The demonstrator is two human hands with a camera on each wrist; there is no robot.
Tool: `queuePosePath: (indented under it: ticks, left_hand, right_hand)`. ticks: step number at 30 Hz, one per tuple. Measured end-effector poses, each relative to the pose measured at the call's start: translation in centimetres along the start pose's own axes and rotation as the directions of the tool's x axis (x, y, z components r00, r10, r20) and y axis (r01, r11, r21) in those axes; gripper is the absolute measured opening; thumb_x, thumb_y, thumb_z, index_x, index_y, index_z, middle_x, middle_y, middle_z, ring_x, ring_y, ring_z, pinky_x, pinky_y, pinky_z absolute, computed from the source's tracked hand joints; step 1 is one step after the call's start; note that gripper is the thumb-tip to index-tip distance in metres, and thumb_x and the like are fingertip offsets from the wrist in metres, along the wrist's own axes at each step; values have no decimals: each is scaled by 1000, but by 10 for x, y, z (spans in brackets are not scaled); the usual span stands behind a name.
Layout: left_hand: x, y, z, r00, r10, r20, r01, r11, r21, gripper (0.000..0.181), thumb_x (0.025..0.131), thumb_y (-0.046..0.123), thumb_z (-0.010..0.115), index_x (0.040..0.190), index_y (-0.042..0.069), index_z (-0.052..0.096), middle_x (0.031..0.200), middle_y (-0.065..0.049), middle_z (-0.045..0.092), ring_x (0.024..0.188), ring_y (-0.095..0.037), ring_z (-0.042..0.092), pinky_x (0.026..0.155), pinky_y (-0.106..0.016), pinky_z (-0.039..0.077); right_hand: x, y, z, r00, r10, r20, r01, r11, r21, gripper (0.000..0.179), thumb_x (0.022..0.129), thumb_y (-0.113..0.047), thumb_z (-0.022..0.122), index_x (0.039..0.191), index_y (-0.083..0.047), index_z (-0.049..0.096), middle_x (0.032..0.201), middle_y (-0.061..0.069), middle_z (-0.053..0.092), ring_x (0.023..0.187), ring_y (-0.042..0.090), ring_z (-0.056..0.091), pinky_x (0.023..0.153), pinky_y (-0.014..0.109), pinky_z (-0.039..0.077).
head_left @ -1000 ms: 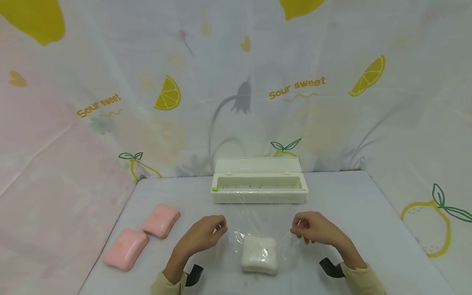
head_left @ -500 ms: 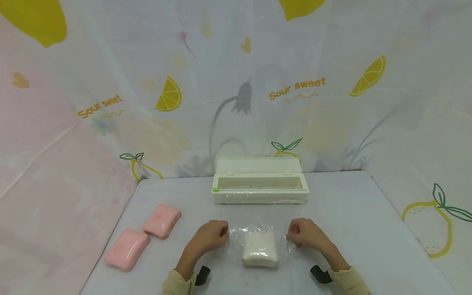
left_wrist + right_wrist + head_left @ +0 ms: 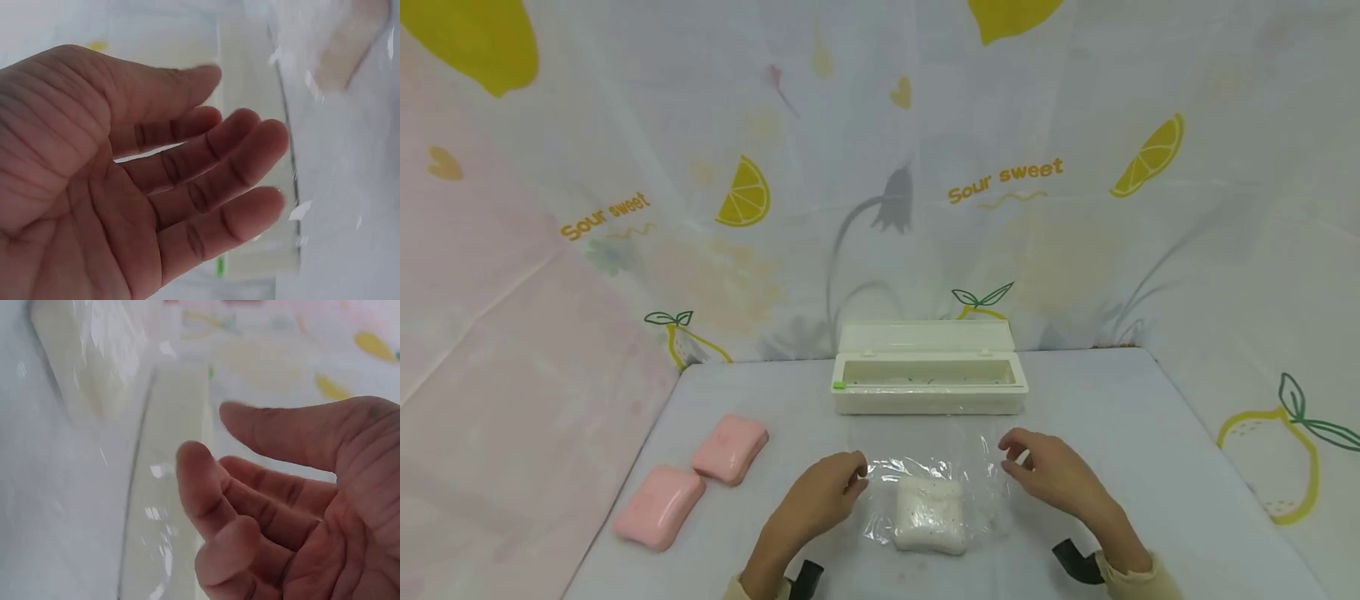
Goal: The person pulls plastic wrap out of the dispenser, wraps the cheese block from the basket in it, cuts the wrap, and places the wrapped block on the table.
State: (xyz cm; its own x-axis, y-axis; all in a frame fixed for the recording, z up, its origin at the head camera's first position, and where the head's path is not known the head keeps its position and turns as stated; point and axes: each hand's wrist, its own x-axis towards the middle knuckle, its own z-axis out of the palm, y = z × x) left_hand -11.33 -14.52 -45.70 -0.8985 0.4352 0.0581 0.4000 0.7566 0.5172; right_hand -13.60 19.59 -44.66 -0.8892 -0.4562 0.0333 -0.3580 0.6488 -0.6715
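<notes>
Between the two hands, a little nearer to the person than the fingertips, lies a white block [image 3: 929, 523]. Clear film [image 3: 913, 468] covers it and spreads, wrinkled and shining, toward both hands. Just beside the film's left edge is the left hand [image 3: 823, 493]; its fingers are loosely bent and the thumb is a little apart from them. Whether these fingertips touch the film, I cannot tell. Near the opposite edge is the right hand [image 3: 1052, 473], its thumb well apart from the bent fingers.

Beyond both hands, about midway between them, stands a long white box [image 3: 928, 403] with its lid [image 3: 925, 337] raised at the back and a green tab [image 3: 838, 386] at the left. To the left of the left hand lie a farther pink block [image 3: 730, 450] and a nearer pink block [image 3: 658, 508], almost corner to corner, on the white table [image 3: 1105, 425]. Behind everything is a pale backdrop [image 3: 880, 125], printed with lemons and "Sour sweet".
</notes>
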Motion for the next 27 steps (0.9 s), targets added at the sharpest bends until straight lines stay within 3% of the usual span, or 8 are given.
queuePosePath:
  ticks: [2,5,11,16,18,20,23,27]
  left_hand:
    - [-4,14,3,1000,25,10,-25,1000,-16,14,90,15,72,95,10,60,80,8,56,68,-4,49,59,-23,44]
    - [-8,24,22,998,50,41,-50,999,20,31,82,27,80,97,12,57,86,8,54,70,-2,48,61,-22,45]
    - [-10,24,57,997,39,61,-46,991,123,52,66,26,91,97,11,52,95,0,57,78,-10,53,69,-26,49]
    - [-7,23,67,998,37,46,-44,986,161,51,67,16,88,99,10,49,93,-2,56,80,-13,52,70,-28,49]
    - [-5,20,63,998,40,57,-44,996,71,45,71,12,84,99,9,49,89,0,55,76,-10,50,66,-26,48]
    - [-3,16,56,995,30,94,-22,996,-88,38,76,11,78,102,9,50,87,2,56,72,-7,49,61,-25,47]
    - [5,8,43,990,23,137,20,954,-300,33,86,14,72,110,8,51,95,-2,63,72,-5,53,61,-23,47]
    - [21,0,31,991,24,133,26,933,-358,35,96,26,65,120,5,50,107,-10,67,82,-7,61,68,-26,50]
  right_hand:
    - [-5,-15,9,1000,3,-26,-3,1000,-5,28,89,-20,74,112,-8,63,83,-9,65,71,5,58,59,27,48]
    - [-11,-25,34,999,-27,27,26,1000,17,48,83,-30,80,118,-8,57,84,-7,66,69,5,59,58,27,48]
    - [-13,-21,73,997,-42,70,46,997,-64,76,67,-36,90,124,-11,47,95,-1,67,76,9,59,65,31,49]
    - [-11,-18,80,992,-106,71,112,990,-87,80,66,-26,91,128,-7,43,94,-4,64,74,2,53,65,28,48]
    - [-9,-16,76,991,-105,87,108,994,-33,79,67,-22,89,128,-6,42,95,-1,66,74,1,55,65,27,48]
    - [-5,-14,69,989,-93,118,86,994,66,75,71,-20,87,128,-5,41,96,3,68,73,2,58,64,26,49]
    - [5,-8,56,985,-69,156,33,974,224,69,78,-22,84,127,-3,40,98,10,70,76,6,64,65,27,50]
    - [22,0,45,985,-62,159,9,948,319,55,88,-26,75,123,1,42,93,10,72,75,14,67,61,28,50]
